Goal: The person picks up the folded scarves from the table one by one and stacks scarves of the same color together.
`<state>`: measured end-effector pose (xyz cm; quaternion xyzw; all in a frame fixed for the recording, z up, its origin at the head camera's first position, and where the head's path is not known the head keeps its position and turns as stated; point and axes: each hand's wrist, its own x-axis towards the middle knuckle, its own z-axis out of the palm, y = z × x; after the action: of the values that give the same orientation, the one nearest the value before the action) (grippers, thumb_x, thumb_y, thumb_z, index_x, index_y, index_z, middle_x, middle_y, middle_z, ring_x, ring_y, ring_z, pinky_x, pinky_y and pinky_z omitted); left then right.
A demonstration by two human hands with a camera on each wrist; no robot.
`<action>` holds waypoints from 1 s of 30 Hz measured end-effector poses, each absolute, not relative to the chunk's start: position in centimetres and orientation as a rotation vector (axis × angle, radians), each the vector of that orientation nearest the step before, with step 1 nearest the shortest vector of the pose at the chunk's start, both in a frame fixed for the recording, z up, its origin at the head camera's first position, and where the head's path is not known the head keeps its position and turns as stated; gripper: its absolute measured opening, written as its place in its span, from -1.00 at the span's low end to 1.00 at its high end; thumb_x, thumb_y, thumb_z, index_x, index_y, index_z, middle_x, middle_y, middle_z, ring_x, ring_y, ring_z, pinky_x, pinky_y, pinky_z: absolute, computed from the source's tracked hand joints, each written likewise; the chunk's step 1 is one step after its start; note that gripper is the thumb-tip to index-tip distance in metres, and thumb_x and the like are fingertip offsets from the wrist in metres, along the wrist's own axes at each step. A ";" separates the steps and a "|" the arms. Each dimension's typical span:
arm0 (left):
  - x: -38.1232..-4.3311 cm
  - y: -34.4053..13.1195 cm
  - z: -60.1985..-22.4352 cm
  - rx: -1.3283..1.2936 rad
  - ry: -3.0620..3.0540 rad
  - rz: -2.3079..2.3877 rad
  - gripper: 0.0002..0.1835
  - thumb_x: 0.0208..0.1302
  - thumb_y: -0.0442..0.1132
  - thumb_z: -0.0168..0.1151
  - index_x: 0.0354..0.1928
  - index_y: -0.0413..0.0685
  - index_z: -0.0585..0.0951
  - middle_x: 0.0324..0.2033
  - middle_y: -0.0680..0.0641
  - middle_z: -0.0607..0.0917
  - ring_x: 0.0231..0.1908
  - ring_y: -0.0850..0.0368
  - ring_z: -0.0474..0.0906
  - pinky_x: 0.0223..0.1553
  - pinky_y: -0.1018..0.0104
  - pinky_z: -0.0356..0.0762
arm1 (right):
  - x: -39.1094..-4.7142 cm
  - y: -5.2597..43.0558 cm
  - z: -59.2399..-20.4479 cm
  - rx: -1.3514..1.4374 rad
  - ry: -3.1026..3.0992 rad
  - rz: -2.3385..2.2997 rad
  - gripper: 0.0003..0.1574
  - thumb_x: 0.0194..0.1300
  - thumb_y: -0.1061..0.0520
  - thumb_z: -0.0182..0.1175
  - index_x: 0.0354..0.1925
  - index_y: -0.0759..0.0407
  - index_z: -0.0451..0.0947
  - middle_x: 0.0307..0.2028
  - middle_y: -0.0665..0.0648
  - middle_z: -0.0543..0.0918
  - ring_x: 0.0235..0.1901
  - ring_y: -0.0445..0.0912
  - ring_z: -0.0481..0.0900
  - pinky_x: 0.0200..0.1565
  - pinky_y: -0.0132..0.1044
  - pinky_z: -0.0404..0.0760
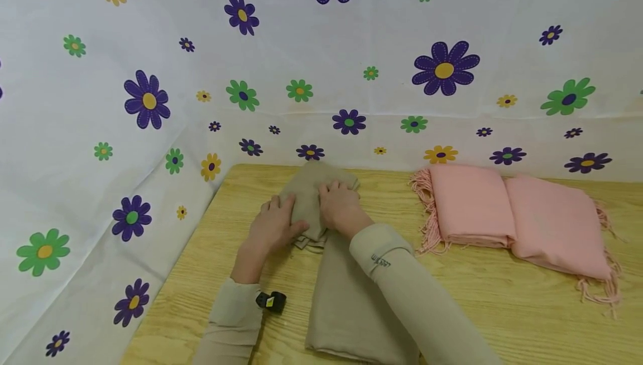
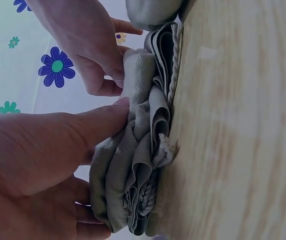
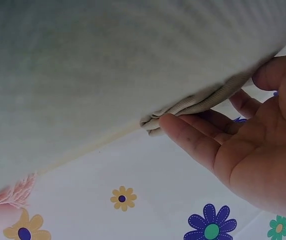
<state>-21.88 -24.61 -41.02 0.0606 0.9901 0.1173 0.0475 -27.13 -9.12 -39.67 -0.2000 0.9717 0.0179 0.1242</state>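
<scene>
A beige scarf (image 1: 361, 303) lies in a long folded strip on the wooden table, and its far end is bunched into a layered, folded bundle. My left hand (image 1: 271, 225) rests against the bundle's left side, thumb toward its near edge. In the left wrist view, the left thumb (image 2: 100, 122) touches the top layer and twisted fringe shows between the folds. On top of the bundle, toward its right, my right hand (image 1: 342, 207) touches the cloth with slightly bent fingers. The right wrist view shows the right hand (image 3: 253, 150) at the scarf's edge, partly hidden by cloth.
Two folded pink scarves (image 1: 472, 203) with fringes lie side by side at the right of the table (image 1: 211, 287). A white flowered sheet (image 1: 321, 58) hangs behind the table and along its left side. A small black device (image 1: 271, 301) sits at the left cuff.
</scene>
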 end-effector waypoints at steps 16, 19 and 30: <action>-21.8 -24.1 -40.7 0.124 3.077 0.403 -0.20 0.34 0.02 0.29 0.46 -0.23 0.26 0.41 -0.51 0.12 0.35 -0.52 0.07 0.25 -0.32 0.24 | -26.9 -8.7 -39.2 -0.610 2.831 0.079 -0.40 0.54 0.03 -0.13 0.45 0.16 0.15 0.26 0.38 0.33 0.26 0.18 0.35 0.12 0.00 0.52; -21.7 -23.6 -40.4 0.104 3.097 0.382 -0.21 0.32 0.00 0.32 0.45 -0.24 0.28 0.38 -0.49 0.18 0.32 -0.50 0.12 0.21 -0.30 0.30 | -27.0 -8.5 -39.2 -0.627 2.829 0.090 -0.39 0.55 0.04 -0.13 0.45 0.17 0.14 0.25 0.39 0.34 0.26 0.17 0.35 0.20 -0.04 0.46; -21.9 -24.0 -41.1 0.164 2.989 0.515 -0.20 0.42 -0.11 0.19 0.48 -0.42 0.09 0.42 -0.59 0.02 0.40 -0.54 -0.03 0.31 -0.29 0.17 | -26.5 -8.9 -39.5 -0.592 2.830 0.152 -0.31 0.56 0.06 -0.16 0.55 0.09 -0.03 0.26 0.43 0.31 0.23 0.19 0.37 0.04 -0.04 0.59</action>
<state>-21.90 -23.99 -41.08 0.0539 0.9827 0.1693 0.0520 -26.55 -8.86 -39.51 -0.2029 0.9701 0.0523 0.1226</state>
